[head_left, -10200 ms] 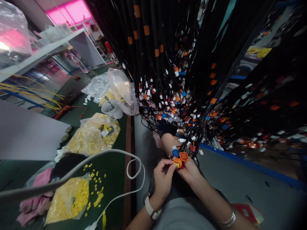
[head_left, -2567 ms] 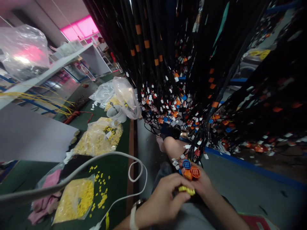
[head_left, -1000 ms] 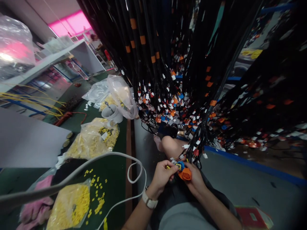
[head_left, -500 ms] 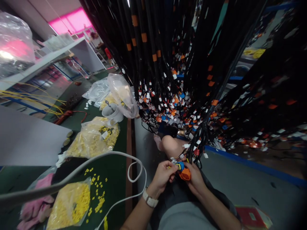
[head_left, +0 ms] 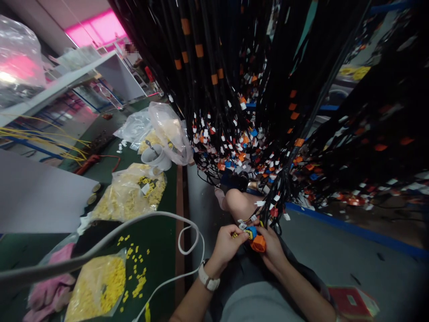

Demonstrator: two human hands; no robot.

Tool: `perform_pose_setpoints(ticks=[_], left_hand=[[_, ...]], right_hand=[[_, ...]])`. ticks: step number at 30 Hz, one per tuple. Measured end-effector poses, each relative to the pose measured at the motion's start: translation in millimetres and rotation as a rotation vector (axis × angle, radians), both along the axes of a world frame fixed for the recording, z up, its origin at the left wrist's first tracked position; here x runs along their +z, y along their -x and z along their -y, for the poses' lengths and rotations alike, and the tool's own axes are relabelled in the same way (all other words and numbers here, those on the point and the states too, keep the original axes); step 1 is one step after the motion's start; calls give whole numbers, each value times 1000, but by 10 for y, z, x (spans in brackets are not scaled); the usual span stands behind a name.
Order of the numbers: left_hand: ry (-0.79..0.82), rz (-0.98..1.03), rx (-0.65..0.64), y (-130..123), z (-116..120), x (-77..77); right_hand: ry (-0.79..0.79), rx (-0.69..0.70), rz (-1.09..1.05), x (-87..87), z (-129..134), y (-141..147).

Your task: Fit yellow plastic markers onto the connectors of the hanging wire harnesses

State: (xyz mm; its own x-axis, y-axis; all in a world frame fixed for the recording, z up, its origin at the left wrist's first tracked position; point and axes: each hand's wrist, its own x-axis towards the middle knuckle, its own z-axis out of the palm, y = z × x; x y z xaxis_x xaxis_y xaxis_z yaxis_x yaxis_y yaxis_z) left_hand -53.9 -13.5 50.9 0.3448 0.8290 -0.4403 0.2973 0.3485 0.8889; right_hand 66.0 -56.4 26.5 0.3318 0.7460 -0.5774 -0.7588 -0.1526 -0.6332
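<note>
Over my lap, my right hand (head_left: pixel 273 248) is closed round the end of a wire harness. It holds a blue connector (head_left: pixel 251 231) and an orange connector (head_left: pixel 258 243) side by side. Yellow shows in the face of the blue connector. My left hand (head_left: pixel 228 243), with a white watch on its wrist, is in a pinch against that face. A small yellow piece (head_left: pixel 234 235) shows at its fingers, partly hidden. White connectors (head_left: pixel 254 218) on thin wires lie just above both hands.
Black harnesses (head_left: pixel 234 89) with many small connectors hang ahead. On the green bench (head_left: pixel 161 250) at left are bags of yellow pieces (head_left: pixel 97 286), loose yellow pieces (head_left: pixel 139 286), a white cup (head_left: pixel 157 157) and a pink cloth (head_left: pixel 55 286). A grey cable (head_left: pixel 147 217) loops near my left arm.
My left thumb and fingers have shifted slightly against the face of the blue connector, covering more of it. The right hand keeps its hold; the view has moved very little.
</note>
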Motion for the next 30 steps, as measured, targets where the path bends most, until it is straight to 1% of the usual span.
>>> perform_pose_setpoints(ticks=[3, 9, 11, 15, 17, 19, 21, 26, 30], left_hand=[[72, 19, 13, -5, 2, -17], [148, 69, 8, -18, -11, -35], [213, 113, -7, -17, -12, -17], [400, 250, -52, -15, 0, 25], [415, 258, -45, -22, 10, 26], [360, 206, -33, -37, 21, 10], [267, 144, -40, -57, 34, -17], [-17, 78, -104, -81, 72, -77], [-156, 15, -159, -72, 97, -85]], right_hand=[[1, 10, 8, -22, 5, 4], [-12, 29, 22, -19, 26, 1], [-8, 31, 14, 2, 23, 5], [4, 39, -45, 52, 4, 28], [10, 33, -40, 70, -1, 35], [8, 35, -23, 84, 4, 33], [-2, 48, -10, 94, 14, 25], [0, 51, -17, 103, 30, 14], [25, 24, -42, 97, 25, 30]])
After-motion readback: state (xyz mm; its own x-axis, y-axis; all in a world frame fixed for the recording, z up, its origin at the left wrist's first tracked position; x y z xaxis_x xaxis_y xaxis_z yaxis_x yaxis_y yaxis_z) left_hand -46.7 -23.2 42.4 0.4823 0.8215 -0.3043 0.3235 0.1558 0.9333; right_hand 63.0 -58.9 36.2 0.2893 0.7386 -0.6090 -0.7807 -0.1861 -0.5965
